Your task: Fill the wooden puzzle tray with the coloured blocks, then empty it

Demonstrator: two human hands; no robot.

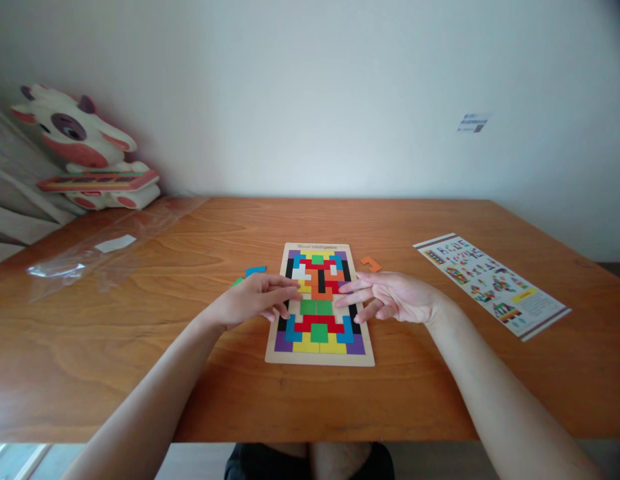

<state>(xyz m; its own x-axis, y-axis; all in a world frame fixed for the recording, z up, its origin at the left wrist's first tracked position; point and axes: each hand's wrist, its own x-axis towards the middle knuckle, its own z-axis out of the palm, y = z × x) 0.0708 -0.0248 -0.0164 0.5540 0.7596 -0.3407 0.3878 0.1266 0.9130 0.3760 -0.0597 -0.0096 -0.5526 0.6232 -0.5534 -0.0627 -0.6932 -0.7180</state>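
A wooden block puzzle board point(320, 359), with a pale frame and many coloured pieces fitted in it, lies flat on the table. Over its left edge hovers my left hand point(257, 298), palm down, fingers stretched and slightly apart, nearest the yellow pieces. My right hand point(397, 298) comes in across the right edge with its palm turned inward and fingers spread, holding nothing. Bare wooden gaps show in the board near both hands. A loose orange piece point(371, 263) lies behind my right hand. Beyond my left hand sit a blue piece point(255, 271) and a partly hidden green piece point(237, 281).
The brown wooden table point(320, 407) meets a white wall point(310, 100). At right lies a printed pattern sheet point(490, 283). On the left are a crumpled clear plastic bag point(83, 268) and a cow-shaped toy keyboard point(97, 153).
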